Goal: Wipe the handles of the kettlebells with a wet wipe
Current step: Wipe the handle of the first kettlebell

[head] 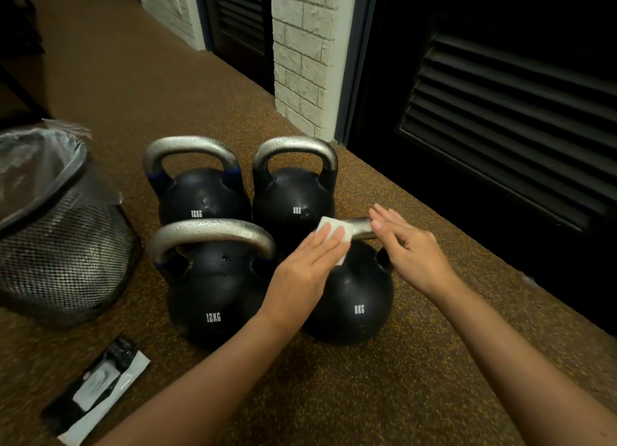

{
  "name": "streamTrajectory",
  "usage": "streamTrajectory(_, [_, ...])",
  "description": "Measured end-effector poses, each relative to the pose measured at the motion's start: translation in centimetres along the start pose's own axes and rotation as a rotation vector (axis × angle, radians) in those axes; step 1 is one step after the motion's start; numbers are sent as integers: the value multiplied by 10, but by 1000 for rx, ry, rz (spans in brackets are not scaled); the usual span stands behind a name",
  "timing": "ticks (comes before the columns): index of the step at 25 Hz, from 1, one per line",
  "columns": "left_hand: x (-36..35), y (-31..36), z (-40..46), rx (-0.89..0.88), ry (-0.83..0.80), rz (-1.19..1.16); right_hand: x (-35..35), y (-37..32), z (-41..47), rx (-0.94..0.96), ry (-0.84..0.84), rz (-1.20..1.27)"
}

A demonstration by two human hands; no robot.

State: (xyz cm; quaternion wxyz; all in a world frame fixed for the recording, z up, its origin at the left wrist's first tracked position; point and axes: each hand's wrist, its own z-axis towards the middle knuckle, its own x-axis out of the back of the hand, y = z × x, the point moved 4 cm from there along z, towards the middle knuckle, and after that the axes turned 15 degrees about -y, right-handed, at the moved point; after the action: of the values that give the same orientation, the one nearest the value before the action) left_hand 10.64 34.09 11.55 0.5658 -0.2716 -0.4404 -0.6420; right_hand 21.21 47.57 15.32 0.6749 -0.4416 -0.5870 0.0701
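Several black kettlebells with silver handles stand on the speckled floor. The near right one (350,298) is marked 8KG. A folded white wet wipe (334,229) lies over the left part of its handle (362,228). My left hand (307,265) presses the wipe onto the handle with straight fingers. My right hand (407,245) lies flat on the handle's right end, fingers straight. The near left kettlebell (213,295) is marked 12KG. Behind stand another 12KG one (200,192) and another 8KG one (293,195).
A mesh waste bin (63,245) lined with a clear bag stands at the left. A black and white wipe packet (96,389) lies on the floor at the lower left. A white brick pillar (300,55) and dark louvred doors (507,128) rise behind.
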Motion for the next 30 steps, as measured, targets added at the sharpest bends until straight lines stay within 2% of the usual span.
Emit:
streamTrajectory(2, [-1,4,6,-15,-5,-9,0,-1,0,-4,-4,-3])
streamTrajectory(6, [7,-8,11,164,43,-138,0,1,1,-19,-19,-1])
streamTrajectory(11, [10,-7,4,115,23,-63,0,0,2,-24,-15,-7])
streamTrajectory(15, [12,-22,4,375,8,-317,0,-1,1,-22,-16,-5])
streamTrajectory(17, [11,-24,-7,437,0,-344,0,0,1,-16,-12,-11])
streamTrajectory(23, [16,-8,4,244,6,-339,-1,1,3,-27,-6,1])
streamTrajectory(28, [11,-20,-9,442,62,-475,-2,1,2,-26,-2,-3])
streamTrajectory(30, [13,-18,-12,435,74,-481,-2,0,2,-29,1,4])
